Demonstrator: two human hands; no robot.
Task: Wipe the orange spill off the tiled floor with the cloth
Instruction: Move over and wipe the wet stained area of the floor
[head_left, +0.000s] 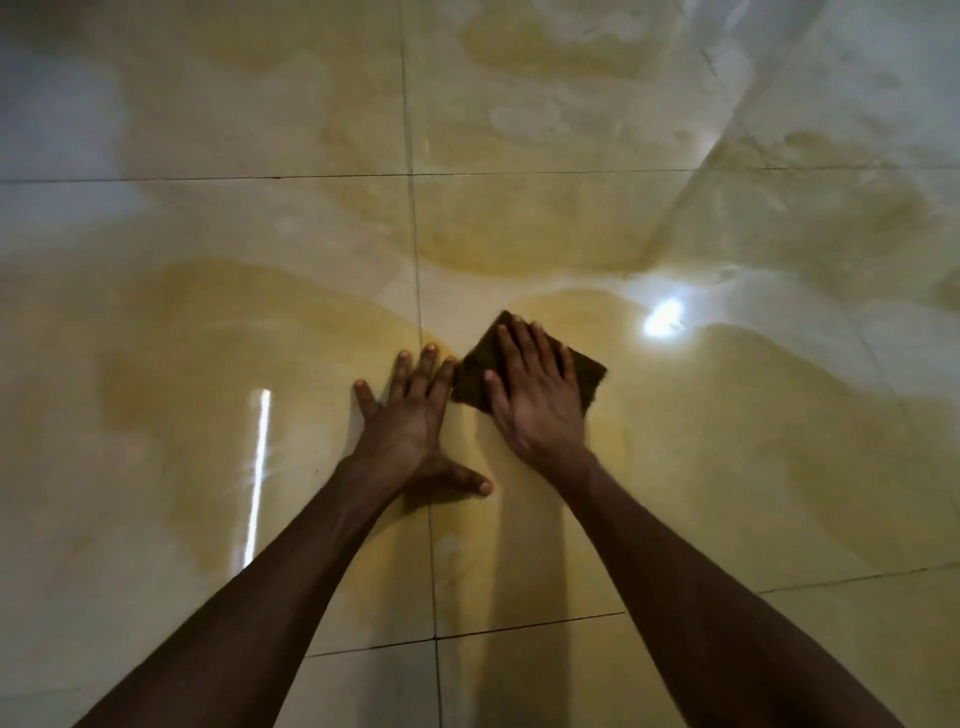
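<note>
Two hands: both flat on the glossy tiled floor (779, 493), forearms reaching in from the bottom of the head view.
Left hand (410, 421): palm down on bare wet tile, fingers straight and spread wide, thumb stuck out toward the right; it holds nothing, and its fingertips come just beside the cloth's left corner (whether they touch it I cannot tell).
Right hand (535, 387): palm down on top of the cloth, fingers straight and close together, pressing rather than gripping.
Cloth (589, 371): dark brown, folded flat into a rough square turned like a diamond, lying on the floor under the right hand; its corners stick out past the fingertips, at the left and at the right.
Orange spill (234, 364): a thin yellow-orange film lying in broad patches over several tiles, to the left of the hands, around them, down between the forearms and away to the right; the cloth sits within it. Another patch lies farther off, beyond the hands, near the upper middle.
Grout lines (415, 260): one dark line runs away from the viewer between the hands, crossed by others.
Reflections: a bright round glare (662, 317) to the right of the cloth, a bright streak (257, 467) left of the left forearm.
</note>
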